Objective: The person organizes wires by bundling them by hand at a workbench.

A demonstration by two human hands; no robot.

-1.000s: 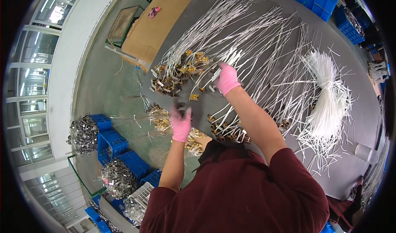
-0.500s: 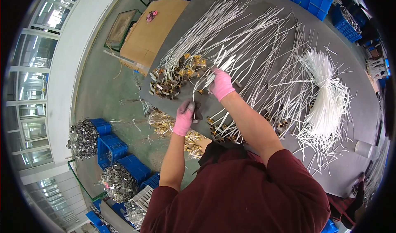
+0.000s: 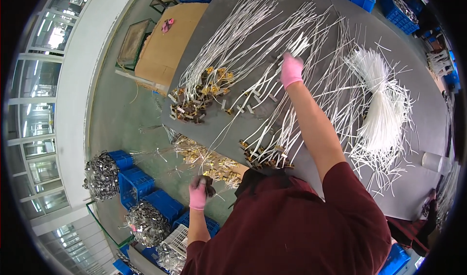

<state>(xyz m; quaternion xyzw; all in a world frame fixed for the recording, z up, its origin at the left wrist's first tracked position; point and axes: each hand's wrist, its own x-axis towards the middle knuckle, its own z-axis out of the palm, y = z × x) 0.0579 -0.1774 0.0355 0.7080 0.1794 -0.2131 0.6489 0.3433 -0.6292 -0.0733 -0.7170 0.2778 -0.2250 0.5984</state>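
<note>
Both my hands wear pink gloves with dark grey fingers. My right hand (image 3: 293, 70), reaching far over the table, is closed around a short bunch of white sleeves (image 3: 298, 43) above the spread wires. Low at the left, off the table's near edge, my left hand (image 3: 198, 192) is closed on a thin white wire (image 3: 221, 135) that runs up toward the table. What else may be in its fingers is hidden. Small brass-coloured and metal parts (image 3: 192, 110) on white wires (image 3: 228, 36) lie heaped at the table's left; similar parts (image 3: 266, 155) lie near my body.
A thick sheaf of white tubes (image 3: 382, 114) lies on the grey table (image 3: 311, 170) to the right, near a clear plastic cup (image 3: 431, 161). Blue crates (image 3: 136, 181) and bundles of metal parts (image 3: 146, 224) stand on the floor at left. A cardboard-covered surface (image 3: 170, 44) is beyond.
My right hand has moved away from me over the table with the white sleeves. My left hand has drawn down and left past the table edge, with the wire trailing.
</note>
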